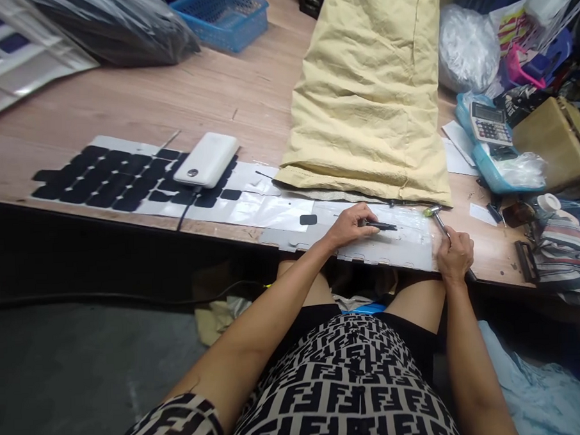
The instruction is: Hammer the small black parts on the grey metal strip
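Observation:
In the head view my left hand point(352, 226) is pinched on a slim black piece point(385, 226), long and narrow, whose exact kind I cannot make out. It hovers just over or rests on a white sheet point(368, 249) along the table's near edge. My right hand point(456, 256) is wrapped round the handle of a small hammer point(441, 224), its yellow-green head raised to the right of the black piece. Left of my left hand, one black rounded rectangle point(308, 220) lies on the sheet. Further left, several similar black pads point(110, 180) stand in rows on white backing.
A white power bank point(210, 158) lies on the black pads, a dark cable running off the edge. Pale yellow fabric point(366, 105) spreads beyond my hands. A blue basket point(221, 22) stands at the back. To the right are a calculator point(490, 124), a cardboard box point(553, 145) and striped cloth point(567, 244).

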`<state>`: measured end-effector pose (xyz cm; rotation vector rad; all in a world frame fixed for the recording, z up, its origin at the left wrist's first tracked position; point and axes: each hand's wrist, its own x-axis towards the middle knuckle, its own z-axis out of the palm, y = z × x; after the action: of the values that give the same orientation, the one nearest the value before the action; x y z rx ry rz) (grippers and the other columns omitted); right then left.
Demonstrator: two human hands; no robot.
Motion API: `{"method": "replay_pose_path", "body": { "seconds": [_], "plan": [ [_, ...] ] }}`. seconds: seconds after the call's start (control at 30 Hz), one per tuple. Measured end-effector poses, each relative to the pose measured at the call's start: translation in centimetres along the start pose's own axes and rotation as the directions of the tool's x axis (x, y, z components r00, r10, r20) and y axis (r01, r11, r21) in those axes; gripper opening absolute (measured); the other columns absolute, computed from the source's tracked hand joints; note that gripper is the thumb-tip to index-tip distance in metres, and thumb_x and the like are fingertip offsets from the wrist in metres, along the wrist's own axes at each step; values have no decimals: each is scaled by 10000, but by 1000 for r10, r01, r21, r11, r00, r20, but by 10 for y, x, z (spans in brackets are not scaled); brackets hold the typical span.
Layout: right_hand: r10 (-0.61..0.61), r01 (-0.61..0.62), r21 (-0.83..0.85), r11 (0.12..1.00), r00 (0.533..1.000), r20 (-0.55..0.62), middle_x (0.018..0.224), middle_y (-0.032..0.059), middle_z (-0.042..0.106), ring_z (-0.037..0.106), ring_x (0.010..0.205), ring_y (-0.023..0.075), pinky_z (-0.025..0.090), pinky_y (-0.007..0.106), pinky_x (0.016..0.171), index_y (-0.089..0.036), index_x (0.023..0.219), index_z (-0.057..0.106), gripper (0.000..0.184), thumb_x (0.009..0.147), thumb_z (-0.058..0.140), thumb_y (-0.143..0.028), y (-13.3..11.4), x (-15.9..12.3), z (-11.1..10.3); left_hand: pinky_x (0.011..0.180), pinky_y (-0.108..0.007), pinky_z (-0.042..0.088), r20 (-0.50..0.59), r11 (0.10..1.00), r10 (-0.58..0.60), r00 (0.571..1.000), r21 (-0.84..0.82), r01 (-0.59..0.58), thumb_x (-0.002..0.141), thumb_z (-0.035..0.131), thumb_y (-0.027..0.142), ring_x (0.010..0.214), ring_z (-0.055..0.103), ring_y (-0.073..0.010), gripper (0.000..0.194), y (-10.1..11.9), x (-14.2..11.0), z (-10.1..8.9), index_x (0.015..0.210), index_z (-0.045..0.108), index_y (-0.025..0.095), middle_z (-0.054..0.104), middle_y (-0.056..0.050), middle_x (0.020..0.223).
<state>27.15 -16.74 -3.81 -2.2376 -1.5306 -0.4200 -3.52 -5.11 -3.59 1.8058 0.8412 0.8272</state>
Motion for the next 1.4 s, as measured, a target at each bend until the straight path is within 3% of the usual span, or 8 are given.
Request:
{"method": "replay_pose_path", "body": {
  "seconds": [0.17,0.27,0.43,0.57,0.73,0.9,1.07,1.4],
  "plan": [
    [14,-14,-3,1000,1000,20,985,96,604,479,910,246,404,364,817,-228,1209,734,383,914,490,-240,-7,1,0,743,-326,496,242,987,52,969,-160,-13,864,669,448,786,618,-189,258,19,-85,24,901,740,202,690,-52,847],
    [41,-41,-1,999,999,31,1001,99,596,477,936,253,407,375,830,-230,1208,730,377,916,492,-236,-9,1,-1,693,-299,469,345,981,-186,920,7,195,893,632,432,769,646,-184,249,8,-129,52,964,742,221,726,-34,870],
    [62,-62,7,998,997,42,992,99,578,469,938,252,414,384,831,-224,1211,723,379,919,482,-222,-12,1,-3,691,-333,468,200,740,-615,763,480,471,951,532,448,887,704,-288,344,-30,-135,75,1001,732,173,754,-123,909],
    [56,-56,-8,998,998,27,981,98,588,479,927,250,416,377,814,-225,1200,731,370,923,486,-233,-13,0,-4,686,-326,469,274,719,-644,714,536,443,928,570,471,930,718,-304,377,-21,-124,68,1136,719,194,767,-123,919],
    [35,-35,-21,999,999,9,965,94,600,483,901,245,405,366,802,-224,1191,737,371,931,474,-246,-13,-2,-4,617,-268,439,483,939,-343,806,203,278,894,613,444,687,679,-189,316,31,-90,50,1071,757,226,741,-13,751],
    [28,-28,-20,999,1000,0,960,92,599,486,888,241,409,364,795,-223,1190,734,372,923,476,-234,-12,-3,-3,653,-303,471,110,935,-266,958,273,228,909,600,395,706,662,-214,322,40,-3,35,1101,752,186,737,-45,784],
    [35,-35,1,999,999,-1,949,86,614,490,881,242,413,361,795,-224,1184,740,365,932,477,-238,-13,-5,-3,756,-370,509,-192,828,-245,950,468,308,905,616,307,837,677,-296,431,16,63,33,1312,653,170,739,-90,860],
    [39,-39,31,999,999,21,949,91,596,482,879,238,424,379,820,-219,1180,733,351,949,470,-239,-15,-7,-5,1162,-449,427,-127,916,48,991,402,7,920,534,164,1368,505,-292,600,-7,116,24,1514,484,230,536,-94,1501]
  ]
}}
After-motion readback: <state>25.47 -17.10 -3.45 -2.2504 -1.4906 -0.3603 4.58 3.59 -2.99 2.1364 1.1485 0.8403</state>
